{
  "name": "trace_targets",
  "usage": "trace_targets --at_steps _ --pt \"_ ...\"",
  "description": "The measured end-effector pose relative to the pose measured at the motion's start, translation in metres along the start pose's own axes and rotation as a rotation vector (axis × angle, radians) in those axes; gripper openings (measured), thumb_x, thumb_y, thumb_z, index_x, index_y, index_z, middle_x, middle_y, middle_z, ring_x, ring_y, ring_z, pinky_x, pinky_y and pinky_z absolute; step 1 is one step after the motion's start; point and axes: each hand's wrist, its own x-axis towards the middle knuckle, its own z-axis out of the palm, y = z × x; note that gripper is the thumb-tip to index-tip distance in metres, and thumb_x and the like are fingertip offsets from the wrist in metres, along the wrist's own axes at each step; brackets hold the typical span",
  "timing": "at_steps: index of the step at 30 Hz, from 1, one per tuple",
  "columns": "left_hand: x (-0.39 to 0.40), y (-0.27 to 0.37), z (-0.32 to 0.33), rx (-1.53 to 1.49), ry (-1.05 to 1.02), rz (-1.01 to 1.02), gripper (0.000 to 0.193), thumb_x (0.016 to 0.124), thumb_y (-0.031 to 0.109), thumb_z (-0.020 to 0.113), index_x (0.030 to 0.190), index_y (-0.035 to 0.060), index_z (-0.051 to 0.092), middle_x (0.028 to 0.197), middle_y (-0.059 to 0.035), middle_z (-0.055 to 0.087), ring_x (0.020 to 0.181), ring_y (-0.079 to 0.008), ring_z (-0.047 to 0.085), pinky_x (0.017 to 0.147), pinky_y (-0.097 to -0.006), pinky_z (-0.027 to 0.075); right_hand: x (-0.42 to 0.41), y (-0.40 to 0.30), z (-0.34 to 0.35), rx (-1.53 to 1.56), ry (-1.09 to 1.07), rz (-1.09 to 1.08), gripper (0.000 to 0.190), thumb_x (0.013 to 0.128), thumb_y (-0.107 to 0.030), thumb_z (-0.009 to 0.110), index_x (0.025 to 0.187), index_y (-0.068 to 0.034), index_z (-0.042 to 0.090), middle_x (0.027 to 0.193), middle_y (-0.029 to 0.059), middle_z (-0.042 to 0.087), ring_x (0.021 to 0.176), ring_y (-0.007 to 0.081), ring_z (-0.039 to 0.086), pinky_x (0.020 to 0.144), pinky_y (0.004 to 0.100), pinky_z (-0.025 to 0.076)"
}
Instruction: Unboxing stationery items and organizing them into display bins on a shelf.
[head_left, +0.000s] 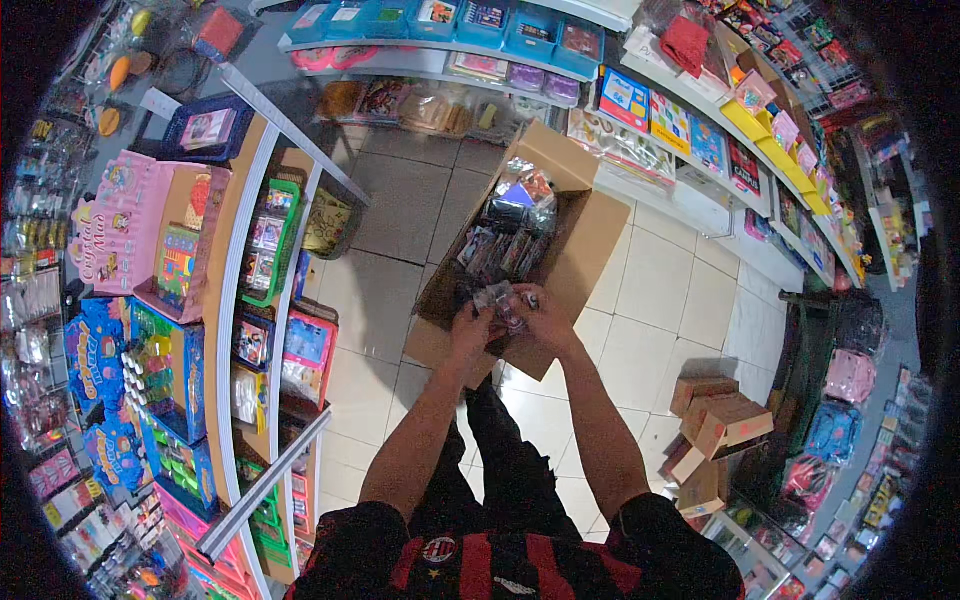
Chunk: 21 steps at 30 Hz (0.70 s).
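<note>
Both my hands meet over the near end of an open cardboard box (600, 232) on the tiled floor. Between them is a small clear plastic packet (510, 311), its contents too small to make out. My left hand (472, 326) grips the packet's left side, and my right hand (541, 319) has hold of its right side. Inside the box, a row of plastic-wrapped packs (504, 251) stands close together. Farther back lie shiny clear bags (534, 184) and a dark packet (504, 214). The box's flaps are folded outward.
A shelf unit (240, 202) with boxed toys and coloured trays rises at my left. Blue bins (480, 22) line the far shelf. White shelves (697, 176) with books curve along the right. Small cardboard boxes (724, 424) are piled on the floor at right.
</note>
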Motion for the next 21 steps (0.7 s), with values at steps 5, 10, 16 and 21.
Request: trace_targets --at_steps 5,10,16,21 --pt "0.016 -0.038 -0.03 0.366 -0.015 0.238 0.037 0.096 0.026 0.055 0.121 -0.0006 0.051 0.108 -0.0154 0.062 0.098 -0.0287 0.063 0.086 -0.0396 0.052 -0.006 0.001 0.021 -0.119 0.064 -0.173 0.061 0.08 -0.035 0.078 0.127 -0.005 0.053 0.107 0.011 0.066 0.098 0.0234 0.062 0.086 0.0345 0.051" --pt "-0.017 -0.013 -0.009 1.195 0.063 0.683 0.029 0.092 0.02 0.052 0.114 0.001 0.057 0.105 -0.0241 0.064 0.1 -0.0407 0.062 0.086 -0.046 0.049 0.001 0.034 0.001 0.007 0.09 0.009 0.062 0.075 -0.034 0.082 0.121 -0.003 0.055 0.106 0.0109 0.066 0.095 0.0228 0.064 0.084 0.0338 0.052" --pt "0.006 0.011 -0.023 1.429 0.1 0.338 0.023 0.085 0.018 0.058 0.099 0.0008 0.062 0.086 -0.0209 0.066 0.085 -0.0428 0.065 0.078 -0.0495 0.052 -0.018 -0.02 0.008 -0.513 0.194 -0.003 0.053 0.07 -0.028 0.078 0.114 -0.006 0.059 0.102 0.0159 0.068 0.094 0.032 0.067 0.082 0.0416 0.053" --pt "0.036 -0.022 -0.057 1.586 0.127 0.425 0.026 0.082 0.014 0.059 0.105 0.0017 0.063 0.091 -0.0202 0.066 0.088 -0.0374 0.065 0.079 -0.0495 0.052 -0.023 -0.033 0.004 -0.529 0.243 0.045 0.054 0.068 -0.028 0.075 0.115 -0.007 0.059 0.101 0.0178 0.069 0.094 0.037 0.066 0.082 0.046 0.053"
